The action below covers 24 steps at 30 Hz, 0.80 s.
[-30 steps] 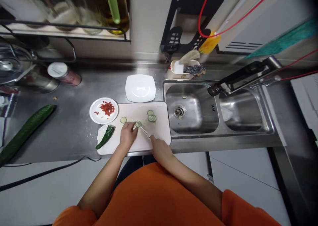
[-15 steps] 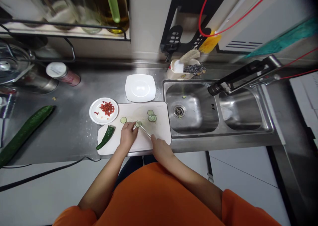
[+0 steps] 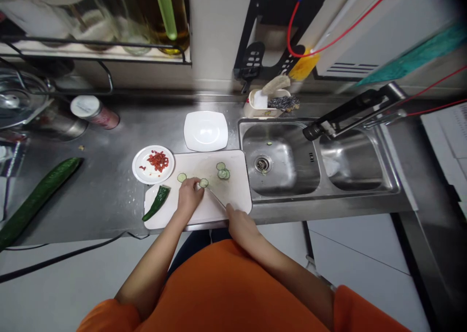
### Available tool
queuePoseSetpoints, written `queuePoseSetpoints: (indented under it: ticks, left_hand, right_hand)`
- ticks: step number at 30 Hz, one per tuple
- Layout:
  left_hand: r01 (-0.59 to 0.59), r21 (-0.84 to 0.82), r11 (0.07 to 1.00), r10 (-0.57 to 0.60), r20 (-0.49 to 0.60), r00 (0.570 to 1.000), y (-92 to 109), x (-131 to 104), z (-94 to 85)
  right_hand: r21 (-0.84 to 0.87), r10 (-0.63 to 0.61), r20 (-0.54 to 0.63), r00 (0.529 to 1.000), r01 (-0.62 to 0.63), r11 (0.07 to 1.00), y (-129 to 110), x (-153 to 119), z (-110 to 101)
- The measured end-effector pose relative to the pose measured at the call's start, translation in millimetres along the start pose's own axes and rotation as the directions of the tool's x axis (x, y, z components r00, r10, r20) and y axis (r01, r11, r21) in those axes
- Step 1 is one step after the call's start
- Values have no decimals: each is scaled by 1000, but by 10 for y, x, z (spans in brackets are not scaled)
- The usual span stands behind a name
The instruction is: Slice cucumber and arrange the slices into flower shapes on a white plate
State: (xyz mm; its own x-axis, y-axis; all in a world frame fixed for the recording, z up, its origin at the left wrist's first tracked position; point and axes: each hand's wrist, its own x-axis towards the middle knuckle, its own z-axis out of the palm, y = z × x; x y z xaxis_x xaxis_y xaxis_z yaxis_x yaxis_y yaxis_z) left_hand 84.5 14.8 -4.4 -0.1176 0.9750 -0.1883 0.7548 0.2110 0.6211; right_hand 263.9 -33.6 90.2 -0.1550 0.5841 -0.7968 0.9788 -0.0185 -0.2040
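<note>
A white cutting board [image 3: 204, 215] lies at the counter's front edge. Over its middle, my left hand [image 3: 188, 196] has its fingers closed on a cucumber slice [image 3: 204, 183]. My right hand [image 3: 241, 226] is closed round a knife [image 3: 216, 197], whose thin blade points up and left to that slice. One loose slice [image 3: 181, 177] lies beyond my left hand, and several overlapping slices [image 3: 223, 173] lie at the board's right. A dark green pepper piece [image 3: 156, 203] rests on the left part. Chopped red pieces [image 3: 158, 161] sit in a small white plate [image 3: 140, 151].
Behind the board stands a white square plate [image 3: 206, 131]. A double sink [image 3: 281, 161] with a black faucet [image 3: 337, 109] is on the right. To the left are a whole cucumber [image 3: 38, 196] and a jar [image 3: 95, 112]. A sponge holder [image 3: 263, 109] stands behind the sink.
My right hand and the knife have moved slightly right and toward me. My left hand stays at the slice. The whole view has shifted a little.
</note>
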Motion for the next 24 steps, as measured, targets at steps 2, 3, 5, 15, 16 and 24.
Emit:
queuePoseSetpoints:
  ticks: [2,3,5,15,16,24]
  left_hand:
    - [21,-17,1000,-21,17,1000,26,13,-6]
    - [33,-31,999,-32,36,999,38,16,-7]
    - [60,-56,997,-56,69,996,54,15,-14]
    - [233,72,970,-223,-126,967,-189,120,-405]
    - [235,100,967,-222,-127,967,-209,139,-432]
    - [218,322,921,-196,-100,976,-142,181,-436]
  right_hand:
    - [4,-3,-7,1000,3,1000,60,-31,22]
    - [3,-5,-13,1000,6,1000,85,-41,36]
    - [-6,-1,-23,1000,0,1000,120,-48,64]
    - [-4,4,-9,1000,-4,1000,130,-41,36]
    - [-5,4,-9,1000,-4,1000,129,-38,34]
    - [10,2,-23,1000,-2,1000,137,-12,61]
